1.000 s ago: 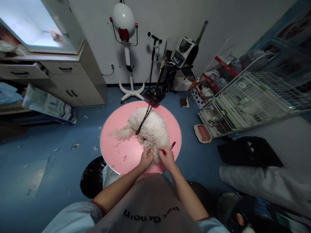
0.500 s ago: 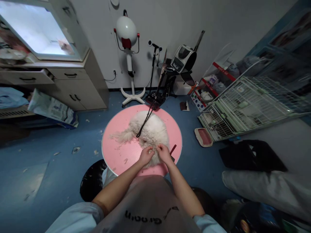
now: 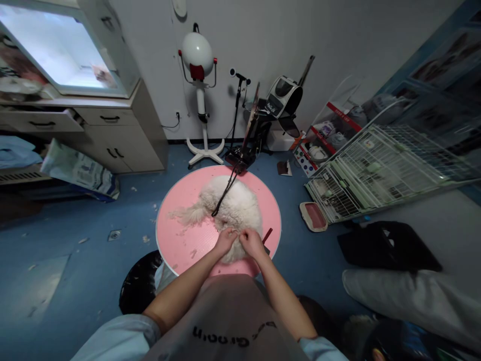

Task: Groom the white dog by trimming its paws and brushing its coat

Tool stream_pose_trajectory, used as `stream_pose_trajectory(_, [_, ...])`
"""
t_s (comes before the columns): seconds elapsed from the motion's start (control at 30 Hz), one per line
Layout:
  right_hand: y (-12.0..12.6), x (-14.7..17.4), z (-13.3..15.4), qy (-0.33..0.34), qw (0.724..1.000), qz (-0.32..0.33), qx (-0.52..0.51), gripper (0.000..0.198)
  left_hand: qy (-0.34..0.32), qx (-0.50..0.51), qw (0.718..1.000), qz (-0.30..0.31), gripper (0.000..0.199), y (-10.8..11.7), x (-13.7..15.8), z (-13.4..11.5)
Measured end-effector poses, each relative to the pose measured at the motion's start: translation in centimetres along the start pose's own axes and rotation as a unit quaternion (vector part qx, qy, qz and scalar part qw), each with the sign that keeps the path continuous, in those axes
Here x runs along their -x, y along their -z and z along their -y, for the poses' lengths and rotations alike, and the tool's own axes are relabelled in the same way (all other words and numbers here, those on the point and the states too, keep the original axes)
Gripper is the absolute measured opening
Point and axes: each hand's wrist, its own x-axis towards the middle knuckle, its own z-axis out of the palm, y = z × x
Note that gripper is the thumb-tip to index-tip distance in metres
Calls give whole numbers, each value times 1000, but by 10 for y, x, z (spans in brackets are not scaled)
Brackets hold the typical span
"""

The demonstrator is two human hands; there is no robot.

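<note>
A white, fluffy dog (image 3: 242,198) lies curled on a round pink grooming table (image 3: 173,215), its feathered tail stretched to the left. My left hand (image 3: 226,240) is closed in a pinch at the dog's near end, fingertips in the fur. Close beside it, my right hand (image 3: 251,241) pinches there too, and the two sets of fingertips nearly meet. A fine strand or anything else small between them is too small to make out. A black grooming loop (image 3: 224,195) hangs over the dog's back. Just right of my right hand lies a brush with a dark red handle (image 3: 267,234).
Behind the table stand a white dryer on a stand (image 3: 203,100) and a pet carrier (image 3: 283,95). Wire cages (image 3: 376,170) and a litter tray (image 3: 314,216) are at right. A black stool (image 3: 137,283) is near my left side. Fur tufts lie on the floor.
My hands have drawn slightly closer together at the fur, the right one shifting a little left. The whole view has tilted slightly; the dog stays in place.
</note>
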Motion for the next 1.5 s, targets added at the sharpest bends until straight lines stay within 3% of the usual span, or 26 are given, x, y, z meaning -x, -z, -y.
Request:
stream_pose_trajectory(0.2, [-1, 4, -3, -35, 999, -24, 27, 12, 29, 19, 999, -30, 16, -4, 4, -4])
stream_pose_trajectory(0.43, [2, -1, -3, 31, 999, 20, -30, 8, 15, 29, 999, 0, 16, 0, 2, -3])
stream_pose_trajectory(0.63, [1, 0, -2, 47, 998, 8, -32, 12, -19, -2, 999, 35, 16, 4, 1, -8])
stream_pose_trajectory(0.83, [-10, 1, 1, 0, 997, -75, -34, 11, 25, 89, 994, -53, 12, -4, 6, -13])
stream_pose_trajectory(1.0, [-25, 0, -6, -51, 984, -114, -123, 11, 74, 199, 974, -81, 16, -10, 9, -11])
stream_pose_trajectory(1.1, [-24, -2, -10, -45, 980, -85, -174, 8, 74, 198, 974, -81, 18, -8, 9, -12])
stream_pose_trajectory(1.2, [-13, -6, -8, -3, 981, -24, -193, 17, 55, 147, 986, -61, 15, -3, 8, -13])
stream_pose_trajectory(1.3, [-3, -12, -2, 32, 984, 27, -175, 6, 37, 88, 995, -37, 14, 3, 4, -15])
stream_pose_trajectory(1.5, [-1, -17, -1, 20, 978, 46, -200, 6, 22, 53, 998, -17, 15, 11, -4, -20])
